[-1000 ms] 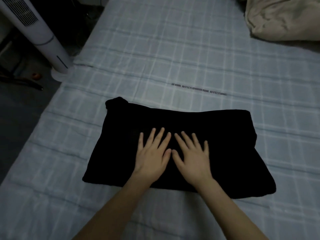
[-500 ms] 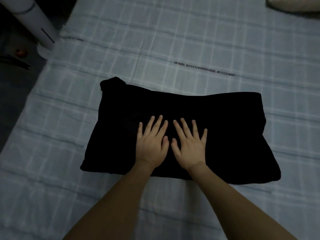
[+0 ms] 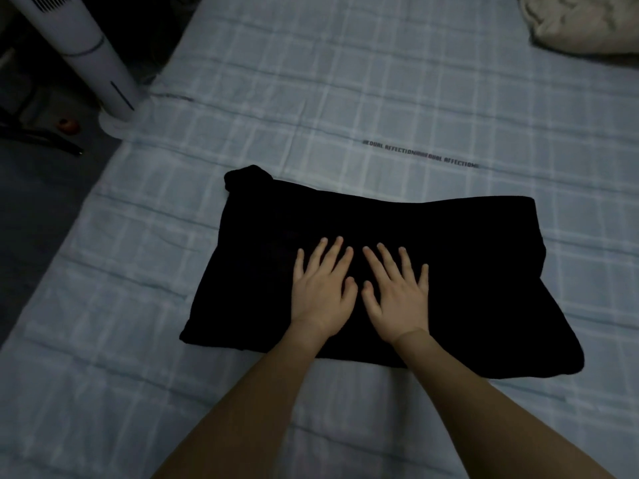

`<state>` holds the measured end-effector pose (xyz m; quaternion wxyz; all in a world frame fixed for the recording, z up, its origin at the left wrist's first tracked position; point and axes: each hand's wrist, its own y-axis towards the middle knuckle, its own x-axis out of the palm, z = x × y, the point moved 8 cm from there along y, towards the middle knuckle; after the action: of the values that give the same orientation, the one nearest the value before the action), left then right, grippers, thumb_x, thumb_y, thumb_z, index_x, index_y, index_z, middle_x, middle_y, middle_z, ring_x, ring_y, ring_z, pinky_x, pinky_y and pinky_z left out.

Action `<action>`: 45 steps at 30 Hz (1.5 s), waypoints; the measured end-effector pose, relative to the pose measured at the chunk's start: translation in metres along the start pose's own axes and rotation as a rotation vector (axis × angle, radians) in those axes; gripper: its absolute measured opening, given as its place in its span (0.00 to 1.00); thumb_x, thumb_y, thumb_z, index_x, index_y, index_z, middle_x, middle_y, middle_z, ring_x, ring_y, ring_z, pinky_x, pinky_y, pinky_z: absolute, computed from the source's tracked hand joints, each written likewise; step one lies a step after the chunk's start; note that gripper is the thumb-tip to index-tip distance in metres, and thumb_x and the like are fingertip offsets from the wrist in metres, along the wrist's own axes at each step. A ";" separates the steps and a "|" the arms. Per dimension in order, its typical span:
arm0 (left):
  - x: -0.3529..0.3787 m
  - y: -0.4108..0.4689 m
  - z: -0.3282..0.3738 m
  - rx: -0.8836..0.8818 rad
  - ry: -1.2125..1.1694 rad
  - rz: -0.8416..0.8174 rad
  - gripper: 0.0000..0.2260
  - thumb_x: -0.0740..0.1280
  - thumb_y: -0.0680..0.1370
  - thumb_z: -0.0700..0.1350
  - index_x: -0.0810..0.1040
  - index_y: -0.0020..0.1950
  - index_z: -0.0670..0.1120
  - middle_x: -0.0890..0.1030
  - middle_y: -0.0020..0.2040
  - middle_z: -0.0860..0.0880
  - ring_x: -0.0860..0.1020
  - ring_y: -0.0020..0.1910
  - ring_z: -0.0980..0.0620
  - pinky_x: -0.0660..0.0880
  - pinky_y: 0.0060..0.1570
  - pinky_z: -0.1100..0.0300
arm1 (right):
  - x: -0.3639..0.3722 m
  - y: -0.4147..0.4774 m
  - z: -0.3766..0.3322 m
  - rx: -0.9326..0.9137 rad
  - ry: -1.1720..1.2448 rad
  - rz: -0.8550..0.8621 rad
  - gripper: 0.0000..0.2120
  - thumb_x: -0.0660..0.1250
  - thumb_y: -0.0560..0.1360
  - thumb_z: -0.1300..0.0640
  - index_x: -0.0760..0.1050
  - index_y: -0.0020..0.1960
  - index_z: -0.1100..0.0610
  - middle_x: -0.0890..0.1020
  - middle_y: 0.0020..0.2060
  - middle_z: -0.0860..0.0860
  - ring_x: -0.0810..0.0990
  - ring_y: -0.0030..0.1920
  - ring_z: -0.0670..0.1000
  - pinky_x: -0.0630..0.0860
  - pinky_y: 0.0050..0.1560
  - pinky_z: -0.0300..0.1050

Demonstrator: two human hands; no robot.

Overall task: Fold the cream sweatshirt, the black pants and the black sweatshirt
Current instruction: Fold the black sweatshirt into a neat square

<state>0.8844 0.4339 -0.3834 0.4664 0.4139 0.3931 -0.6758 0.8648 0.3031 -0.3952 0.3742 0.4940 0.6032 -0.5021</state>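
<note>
A black garment [image 3: 449, 257] lies folded into a thick rectangle on the checked bed sheet [image 3: 311, 98]; I cannot tell whether it is the pants or the sweatshirt. My left hand [image 3: 323, 292] and my right hand [image 3: 397, 295] rest flat on its middle, side by side, palms down, fingers spread, holding nothing. A small bunched corner sticks out at the garment's far left. A cream garment [image 3: 584, 22] lies crumpled at the far right corner of the bed.
A white tower fan [image 3: 86, 60] stands on the dark floor by the bed's left edge. A small orange object [image 3: 67, 125] and a dark bar lie on the floor near it. A line of printed text [image 3: 420, 154] runs across the sheet.
Both hands stay flat on the black garment. They slid slightly toward me on the garment. The view dipped down and has come back up a little.
</note>
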 end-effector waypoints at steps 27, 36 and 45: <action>-0.019 -0.148 -0.108 -0.722 -1.749 0.468 0.30 0.71 0.77 0.40 0.68 0.69 0.69 0.76 0.67 0.53 0.79 0.62 0.53 0.77 0.60 0.47 | -0.010 -0.003 -0.005 0.020 -0.033 0.114 0.30 0.43 0.76 0.41 0.59 0.77 0.42 0.64 0.76 0.47 0.57 0.78 0.55 0.57 0.74 0.65; -0.052 -0.219 -0.158 -0.757 -1.501 0.570 0.28 0.72 0.74 0.34 0.75 0.68 0.58 0.80 0.63 0.55 0.79 0.61 0.55 0.76 0.58 0.55 | -0.003 -0.068 -0.041 -0.091 0.119 -0.165 0.28 0.45 0.79 0.35 0.53 0.78 0.36 0.56 0.79 0.41 0.50 0.79 0.52 0.51 0.74 0.65; -0.048 -0.230 -0.147 -0.759 -1.285 0.534 0.29 0.72 0.76 0.46 0.66 0.73 0.62 0.73 0.68 0.57 0.74 0.63 0.59 0.73 0.57 0.63 | -0.024 -0.095 -0.031 -0.215 0.122 0.061 0.27 0.46 0.79 0.39 0.59 0.77 0.41 0.61 0.78 0.45 0.52 0.79 0.52 0.49 0.77 0.61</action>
<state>0.7036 0.6420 -0.3572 0.8577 -0.1640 0.1378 -0.4674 0.7789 0.3272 -0.3437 0.4028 0.4985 0.6599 -0.3920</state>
